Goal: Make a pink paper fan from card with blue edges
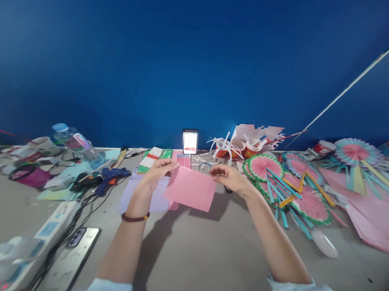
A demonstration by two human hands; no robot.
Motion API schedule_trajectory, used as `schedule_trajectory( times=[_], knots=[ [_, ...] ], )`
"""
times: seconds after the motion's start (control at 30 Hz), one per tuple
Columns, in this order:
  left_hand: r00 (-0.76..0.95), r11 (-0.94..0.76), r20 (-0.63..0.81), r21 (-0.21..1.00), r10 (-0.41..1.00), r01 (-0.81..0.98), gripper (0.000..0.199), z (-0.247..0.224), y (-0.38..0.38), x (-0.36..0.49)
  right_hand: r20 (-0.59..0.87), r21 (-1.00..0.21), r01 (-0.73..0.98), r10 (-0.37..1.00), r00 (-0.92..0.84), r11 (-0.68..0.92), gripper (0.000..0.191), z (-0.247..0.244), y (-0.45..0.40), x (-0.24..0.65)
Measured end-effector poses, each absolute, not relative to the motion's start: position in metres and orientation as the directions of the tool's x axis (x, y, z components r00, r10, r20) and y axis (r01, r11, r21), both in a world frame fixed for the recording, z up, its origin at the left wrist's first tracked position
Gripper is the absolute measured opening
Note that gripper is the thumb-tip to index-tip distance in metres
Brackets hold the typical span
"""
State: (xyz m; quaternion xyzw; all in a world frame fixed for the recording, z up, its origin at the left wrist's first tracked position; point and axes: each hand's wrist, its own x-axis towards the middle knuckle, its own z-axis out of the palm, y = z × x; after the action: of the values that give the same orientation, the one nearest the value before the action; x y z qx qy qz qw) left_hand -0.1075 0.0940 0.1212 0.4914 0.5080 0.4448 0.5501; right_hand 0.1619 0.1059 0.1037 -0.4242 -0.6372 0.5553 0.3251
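Note:
A plain pink sheet of paper (pixel 192 188) is held up above the table, tilted slightly down to the right. My left hand (pixel 156 174) pinches its upper left corner, with a beaded bracelet on that wrist. At the upper right corner, my right hand (pixel 228 177) grips the sheet between thumb and fingers. Beneath the left hand lie lilac sheets (pixel 128 194), partly covered by my forearm. Behind the pink sheet, a pink piece with dark stripes (pixel 184 160) lies on the table. Green and white packs (pixel 154 157) sit just beyond my left hand.
A lit phone screen (pixel 190 143) stands against the blue wall. Paper fans (pixel 287 182) and pink sheets (pixel 371 209) fill the right side. At left are a blue glue gun (pixel 108 177), a water bottle (pixel 77 142), a power strip (pixel 45 237) with cables and a phone (pixel 72 256).

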Motion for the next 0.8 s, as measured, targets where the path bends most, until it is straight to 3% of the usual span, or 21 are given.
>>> schedule_trajectory(
  times=[0.2, 0.5, 0.8],
  knots=[
    [0.166, 0.125, -0.132, 0.991, 0.977, 0.052, 0.033, 0.1184, 0.0956, -0.1054, -0.128, -0.975, 0.221, 0.893, -0.432, -0.033, 0.04, 0.0962, 0.1083, 0.1648],
    [0.148, 0.058, -0.068, 0.996, 0.987, 0.072, 0.035, 0.1126, 0.0989, -0.1046, -0.016, -0.97, 0.226, 0.907, -0.422, 0.088, 0.031, 0.1017, 0.1054, 0.1618],
    [0.1, -0.03, 0.017, 0.991, 0.995, 0.13, 0.032, 0.1124, 0.0978, -0.0979, -0.04, -0.971, 0.231, 0.914, -0.404, 0.06, 0.023, 0.1016, 0.1052, 0.1597]
  ],
)
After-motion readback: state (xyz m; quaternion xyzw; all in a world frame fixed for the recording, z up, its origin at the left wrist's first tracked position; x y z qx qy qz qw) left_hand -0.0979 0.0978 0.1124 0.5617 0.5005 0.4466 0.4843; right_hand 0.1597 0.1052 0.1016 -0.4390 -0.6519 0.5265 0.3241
